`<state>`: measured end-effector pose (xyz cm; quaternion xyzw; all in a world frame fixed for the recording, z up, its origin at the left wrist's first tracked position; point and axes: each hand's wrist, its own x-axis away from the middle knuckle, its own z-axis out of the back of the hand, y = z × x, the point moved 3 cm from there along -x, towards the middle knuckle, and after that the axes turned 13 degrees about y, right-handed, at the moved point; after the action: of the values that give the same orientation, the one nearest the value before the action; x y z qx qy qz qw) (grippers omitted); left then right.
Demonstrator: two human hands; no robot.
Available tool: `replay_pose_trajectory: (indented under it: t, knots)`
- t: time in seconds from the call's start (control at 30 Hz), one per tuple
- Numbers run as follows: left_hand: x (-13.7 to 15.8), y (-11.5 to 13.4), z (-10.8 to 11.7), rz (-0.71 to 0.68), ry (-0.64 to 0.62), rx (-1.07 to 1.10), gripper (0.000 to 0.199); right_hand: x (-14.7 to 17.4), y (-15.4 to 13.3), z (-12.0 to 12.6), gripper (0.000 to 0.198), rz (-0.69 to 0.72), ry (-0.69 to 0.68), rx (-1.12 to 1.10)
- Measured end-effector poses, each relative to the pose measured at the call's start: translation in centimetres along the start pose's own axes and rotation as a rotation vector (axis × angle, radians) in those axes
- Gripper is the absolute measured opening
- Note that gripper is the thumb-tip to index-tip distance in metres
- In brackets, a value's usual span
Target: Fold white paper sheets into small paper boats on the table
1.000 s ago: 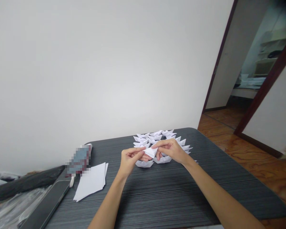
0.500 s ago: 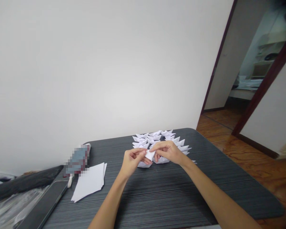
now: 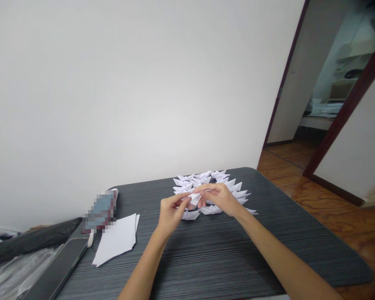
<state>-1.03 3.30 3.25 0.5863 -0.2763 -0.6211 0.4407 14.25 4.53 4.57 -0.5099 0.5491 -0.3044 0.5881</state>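
Observation:
Between my two hands is a small piece of folded white paper (image 3: pixel 194 200), held above the table. My left hand (image 3: pixel 172 210) pinches its left side between thumb and fingers. On the other side, my right hand (image 3: pixel 218 198) grips the paper's upper right edge with closed fingertips. Parts of the folds are hidden by my fingers. Just behind and below the hands stand several white paper boats (image 3: pixel 237 187) in rows, some covered by my hands. One paper boat (image 3: pixel 190 215) lies right under my left hand.
A stack of white paper sheets (image 3: pixel 117 239) lies on the dark table (image 3: pixel 218 258) to the left. Behind it is a blurred-out blue and red item (image 3: pixel 101 210). A dark flat panel (image 3: pixel 58 268) and plastic-wrapped material (image 3: pixel 15 266) sit at the far left. The white wall (image 3: pixel 137 91) borders the table's back.
The folded paper has been turned and its folds spread, so it shows a more layered shape. Both hands stay at nearly the same spot.

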Motion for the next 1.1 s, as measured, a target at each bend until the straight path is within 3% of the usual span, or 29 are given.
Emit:
replay_pose_trajectory:
  t: [0.17,0.43,0.77,1.0,1.1]
  knots:
    - [0.0,0.6,0.0,0.016,-0.04,0.036,0.022,0.0,0.3,0.2,0.018,-0.069,0.0,0.001]
    - [0.1,-0.1,-0.8,0.177,-0.049,0.106,0.024,-0.2,1.4,0.1,0.026,-0.105,0.038,0.04]
    - [0.3,0.4,-0.8,0.022,-0.072,-0.03,0.025,-0.5,2.0,0.7,0.015,-0.165,0.098,-0.005]
    - [0.2,-0.3,-0.7,0.081,-0.089,-0.037,0.027,-0.3,2.0,0.5,0.018,-0.152,0.067,-0.01]
    - [0.3,-0.1,-0.5,0.017,-0.061,-0.102,0.025,-0.3,2.0,0.1,0.02,-0.144,0.083,-0.004]
